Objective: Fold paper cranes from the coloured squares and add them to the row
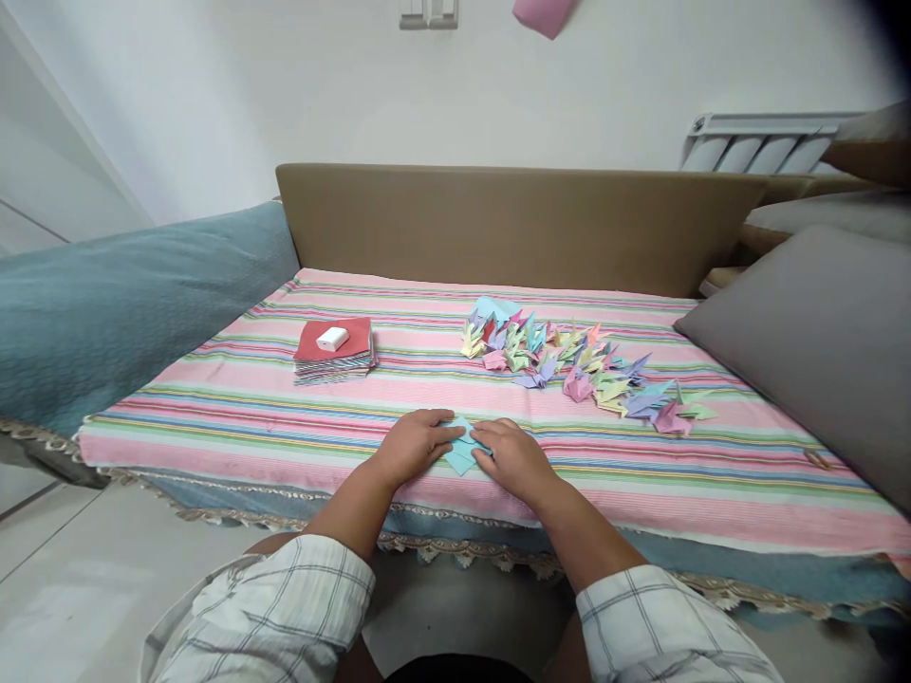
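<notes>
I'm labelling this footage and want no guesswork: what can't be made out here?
All in the head view:
Blue folded paper: full outline, partly covered by the left hand's grip and right hand's grip.
Paper cranes: exact count, hidden by overlap.
Pink item: top, cut off by upper frame edge.
White block: any lettering, too small.

Near the middle of the sofa seat's (234, 451) front edge, a folded paper (461, 461) lies between the left hand (417, 444) and the right hand (513, 458), partly beneath their fingers. Behind it, leftward, sits a paper stack (334, 372) with a small block (332, 339) on top. Behind it, rightward, origami cranes (573, 360) slant from near the backrest (498, 228) toward the cushion (804, 341) on the right end. An armrest (163, 285) borders the left edge.
</notes>
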Tool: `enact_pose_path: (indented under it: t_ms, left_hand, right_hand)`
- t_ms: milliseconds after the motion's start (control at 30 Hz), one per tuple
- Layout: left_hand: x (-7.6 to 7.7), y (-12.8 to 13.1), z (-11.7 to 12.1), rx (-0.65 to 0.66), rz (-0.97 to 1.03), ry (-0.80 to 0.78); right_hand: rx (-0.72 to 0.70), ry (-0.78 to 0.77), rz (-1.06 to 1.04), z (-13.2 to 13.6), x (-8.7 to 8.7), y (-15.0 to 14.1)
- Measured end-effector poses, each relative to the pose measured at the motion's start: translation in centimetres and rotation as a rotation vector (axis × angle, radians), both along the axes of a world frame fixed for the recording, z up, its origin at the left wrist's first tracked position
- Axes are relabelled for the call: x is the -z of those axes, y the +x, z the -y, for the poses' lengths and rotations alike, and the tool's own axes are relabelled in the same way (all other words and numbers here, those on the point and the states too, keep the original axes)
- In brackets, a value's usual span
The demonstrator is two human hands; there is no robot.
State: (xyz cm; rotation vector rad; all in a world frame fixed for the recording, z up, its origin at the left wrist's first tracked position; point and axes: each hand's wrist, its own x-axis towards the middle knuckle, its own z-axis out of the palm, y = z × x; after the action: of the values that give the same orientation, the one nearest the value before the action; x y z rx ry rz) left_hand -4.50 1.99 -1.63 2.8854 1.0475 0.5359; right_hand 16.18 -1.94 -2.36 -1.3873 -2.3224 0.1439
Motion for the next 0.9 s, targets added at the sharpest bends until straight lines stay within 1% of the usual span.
enact_pose_path:
  t_ms: [100,267,633,900]
  left_hand:
    - [0.12,-0.04,-0.06,0.008,-0.039,0.048]
    - [-0.09,-0.11,-0.06,-0.001,-0.083,0.087]
    - [0.08,-0.23,-0.05,-0.01,-0.094,0.077]
    - [0.05,-0.35,-0.07,-0.015,-0.084,0.057]
  right_hand:
    - [0.008,-0.002,0.012,0.13,-0.05,-0.02]
    - [-0.006,0.043,0.009,0.47,-0.23,-0.05]
    - [0.013,0.031,0.04,0.37,0.05,-0.1]
    - [0.041,0.001,0.061,0.41,-0.18,-0.27]
